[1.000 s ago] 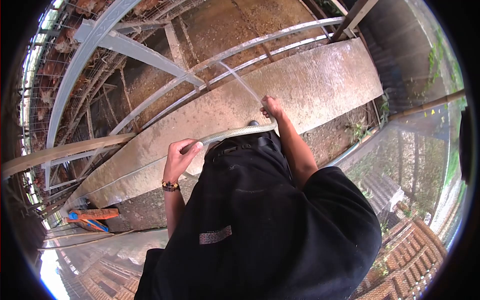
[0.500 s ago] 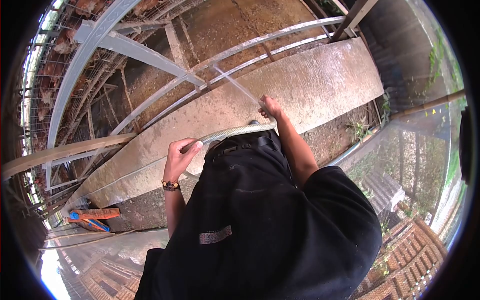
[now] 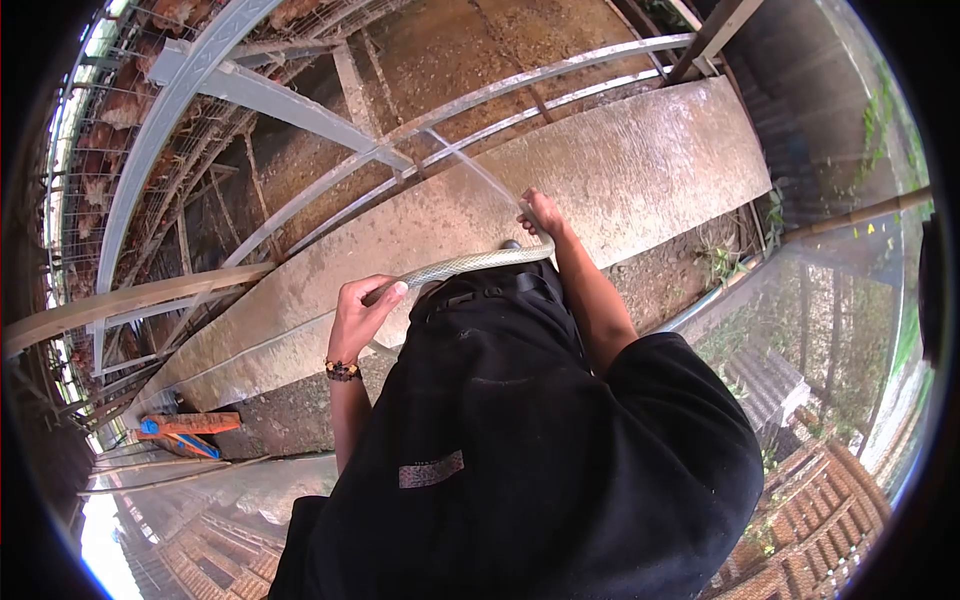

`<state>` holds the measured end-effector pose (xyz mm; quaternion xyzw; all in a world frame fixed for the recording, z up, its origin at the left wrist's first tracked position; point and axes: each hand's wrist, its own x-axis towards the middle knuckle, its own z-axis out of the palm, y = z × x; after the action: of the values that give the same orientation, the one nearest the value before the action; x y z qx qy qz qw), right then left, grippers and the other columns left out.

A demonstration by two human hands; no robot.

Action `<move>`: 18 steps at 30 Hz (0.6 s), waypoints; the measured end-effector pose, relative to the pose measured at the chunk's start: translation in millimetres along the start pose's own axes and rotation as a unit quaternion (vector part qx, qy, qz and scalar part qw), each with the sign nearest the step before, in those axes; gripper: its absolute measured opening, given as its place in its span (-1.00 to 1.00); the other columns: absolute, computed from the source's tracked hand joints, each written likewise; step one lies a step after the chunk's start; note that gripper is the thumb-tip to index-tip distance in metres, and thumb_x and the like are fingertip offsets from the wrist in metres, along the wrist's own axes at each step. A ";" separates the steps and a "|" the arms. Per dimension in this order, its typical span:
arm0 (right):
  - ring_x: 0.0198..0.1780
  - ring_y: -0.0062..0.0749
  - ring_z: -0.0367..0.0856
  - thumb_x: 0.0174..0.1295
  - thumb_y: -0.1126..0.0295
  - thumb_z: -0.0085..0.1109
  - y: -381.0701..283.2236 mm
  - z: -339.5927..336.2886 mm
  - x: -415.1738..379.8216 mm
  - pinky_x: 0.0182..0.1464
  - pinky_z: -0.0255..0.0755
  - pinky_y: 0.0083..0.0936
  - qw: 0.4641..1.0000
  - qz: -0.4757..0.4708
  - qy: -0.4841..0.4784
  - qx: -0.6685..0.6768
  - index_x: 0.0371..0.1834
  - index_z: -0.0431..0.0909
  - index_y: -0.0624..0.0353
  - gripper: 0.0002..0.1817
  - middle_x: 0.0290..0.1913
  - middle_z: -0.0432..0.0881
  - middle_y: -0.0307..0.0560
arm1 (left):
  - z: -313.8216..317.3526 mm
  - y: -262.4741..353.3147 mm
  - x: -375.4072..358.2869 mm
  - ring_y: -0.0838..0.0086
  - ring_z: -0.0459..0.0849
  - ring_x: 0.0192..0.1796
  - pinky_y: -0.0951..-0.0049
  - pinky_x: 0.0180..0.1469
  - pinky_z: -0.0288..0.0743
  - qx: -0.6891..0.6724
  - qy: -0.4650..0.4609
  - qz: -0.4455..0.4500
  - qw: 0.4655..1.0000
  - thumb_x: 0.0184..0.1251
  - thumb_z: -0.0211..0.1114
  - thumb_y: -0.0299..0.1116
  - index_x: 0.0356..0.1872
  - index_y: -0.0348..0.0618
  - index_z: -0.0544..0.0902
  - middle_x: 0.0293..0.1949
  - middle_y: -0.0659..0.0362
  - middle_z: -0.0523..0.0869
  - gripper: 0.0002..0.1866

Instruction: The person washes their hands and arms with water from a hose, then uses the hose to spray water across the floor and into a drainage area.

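A pale, mesh-patterned hose (image 3: 460, 265) runs across the front of my waist between both hands. My left hand (image 3: 362, 312), with a beaded bracelet at the wrist, is wrapped round the hose on the left. My right hand (image 3: 541, 213) grips the hose near its end, in front of me and to the right. From that end a thin jet of water (image 3: 465, 160) shoots forward and left, over the concrete walkway (image 3: 640, 165) towards the metal rails (image 3: 500, 98). The concrete looks wet in places.
Brown hens (image 3: 125, 108) stand behind wire cages at the upper left. Grey metal beams (image 3: 290, 105) and a wooden pole (image 3: 150, 297) cross the left side. An orange and blue object (image 3: 190, 428) lies at lower left. Netting (image 3: 800, 300) hangs on the right, with tiled roofs beyond.
The view has shifted very slightly. Both hands keep their hold on the hose, and the water jet still points the same way.
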<state>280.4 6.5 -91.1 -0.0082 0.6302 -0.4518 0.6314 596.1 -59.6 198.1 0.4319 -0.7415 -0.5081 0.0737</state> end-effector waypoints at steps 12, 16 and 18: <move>-0.66 -0.34 0.42 0.20 0.09 -0.09 -12.2 0.6 10.0 -0.66 0.31 -0.39 0.999 0.024 -0.028 -0.017 -0.23 0.45 0.30 -0.58 -0.51 0.55 0.08 | -2.5 3.8 -1.9 0.74 0.39 -0.45 0.63 -0.42 0.29 0.018 0.019 0.009 1.000 0.31 0.35 -0.34 -0.29 -0.39 0.68 -0.55 0.31 0.55 -0.76; -0.64 -0.36 0.42 0.20 0.10 -0.07 -19.6 0.4 23.0 -0.66 0.32 -0.40 0.998 0.032 -0.039 -0.039 -0.17 0.43 0.29 -0.59 -0.49 0.55 0.08 | 1.9 -13.8 -12.6 0.72 0.47 -0.42 0.62 -0.37 0.38 -0.026 0.064 0.015 0.998 0.29 0.38 -0.30 -0.28 -0.39 0.70 -0.51 0.25 0.64 -0.73; -0.64 -0.39 0.42 0.20 0.11 -0.06 -20.0 -0.5 36.0 -0.65 0.32 -0.45 0.996 0.045 -0.045 -0.058 -0.11 0.42 0.25 -0.60 -0.49 0.54 0.06 | -0.3 -15.7 -19.3 0.72 0.50 -0.40 0.62 -0.35 0.41 -0.019 0.068 -0.016 0.997 0.27 0.39 -0.28 -0.28 -0.38 0.70 -0.50 0.23 0.67 -0.72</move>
<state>261.5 -26.0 -108.0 -0.0368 0.6263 -0.3842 0.6773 617.1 -47.8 191.7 0.4757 -0.7180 -0.4927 0.1241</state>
